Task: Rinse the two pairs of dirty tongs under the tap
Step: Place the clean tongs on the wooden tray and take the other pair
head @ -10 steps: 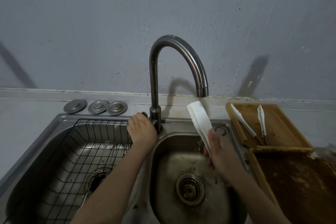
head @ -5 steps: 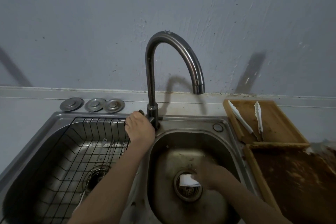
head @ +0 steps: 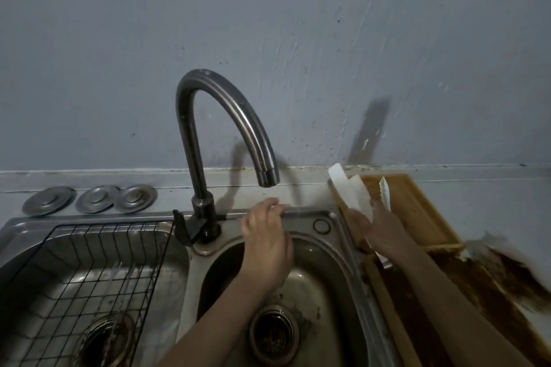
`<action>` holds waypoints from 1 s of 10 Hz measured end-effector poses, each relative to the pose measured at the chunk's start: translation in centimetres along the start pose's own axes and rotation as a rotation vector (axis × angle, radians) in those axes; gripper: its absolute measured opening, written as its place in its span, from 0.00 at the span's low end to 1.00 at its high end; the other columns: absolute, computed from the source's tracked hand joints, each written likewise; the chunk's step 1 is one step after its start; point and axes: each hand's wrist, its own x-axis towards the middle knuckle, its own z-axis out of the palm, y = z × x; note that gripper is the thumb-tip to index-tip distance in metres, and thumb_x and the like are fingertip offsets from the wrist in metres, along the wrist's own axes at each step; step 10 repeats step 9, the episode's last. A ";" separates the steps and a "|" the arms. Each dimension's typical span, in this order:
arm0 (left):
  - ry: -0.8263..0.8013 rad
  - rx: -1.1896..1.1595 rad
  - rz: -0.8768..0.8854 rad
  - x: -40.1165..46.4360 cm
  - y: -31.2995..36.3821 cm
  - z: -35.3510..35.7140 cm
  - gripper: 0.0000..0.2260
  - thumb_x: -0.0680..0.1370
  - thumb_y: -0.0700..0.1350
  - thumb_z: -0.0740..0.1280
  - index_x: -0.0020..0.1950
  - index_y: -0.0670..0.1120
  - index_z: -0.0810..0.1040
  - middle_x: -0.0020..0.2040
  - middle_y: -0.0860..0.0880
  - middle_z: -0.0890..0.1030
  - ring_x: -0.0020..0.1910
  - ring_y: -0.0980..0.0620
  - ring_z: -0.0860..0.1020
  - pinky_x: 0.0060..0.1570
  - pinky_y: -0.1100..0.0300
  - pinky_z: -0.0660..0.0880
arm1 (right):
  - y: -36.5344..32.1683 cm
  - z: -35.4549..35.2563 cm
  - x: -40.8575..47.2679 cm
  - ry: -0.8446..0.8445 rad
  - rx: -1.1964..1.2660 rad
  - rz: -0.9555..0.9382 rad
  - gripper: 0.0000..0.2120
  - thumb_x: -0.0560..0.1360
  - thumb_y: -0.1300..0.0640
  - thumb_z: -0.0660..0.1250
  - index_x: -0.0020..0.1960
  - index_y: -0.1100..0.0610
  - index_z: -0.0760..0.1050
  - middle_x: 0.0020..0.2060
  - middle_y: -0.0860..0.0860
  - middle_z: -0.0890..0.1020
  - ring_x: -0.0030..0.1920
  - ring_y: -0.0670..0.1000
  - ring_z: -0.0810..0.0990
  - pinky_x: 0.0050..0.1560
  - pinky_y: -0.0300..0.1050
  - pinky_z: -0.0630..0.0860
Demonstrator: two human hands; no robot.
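White tongs [head: 351, 192] upright, second pair [head: 385, 191] behind

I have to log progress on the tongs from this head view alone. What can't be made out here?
- Right hand and the white tongs in it: motion blur hides the grip and any dirt.
- Second pair of tongs on the wooden tray: the right hand covers its lower part.
- Tap: no stream is discernible.
- Left basin under the wire rack: contents are dim and unclear.
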 end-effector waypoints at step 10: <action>-0.799 0.033 0.109 6.5 6.5 8.3 0.20 0.75 0.40 0.62 0.67 0.47 0.67 0.65 0.45 0.73 0.68 0.43 0.64 0.67 0.44 0.58 | 6.6 -1.1 7.4 0.200 -0.464 0.139 0.27 0.78 0.44 0.56 0.68 0.64 0.63 0.63 0.63 0.72 0.62 0.61 0.70 0.64 0.54 0.65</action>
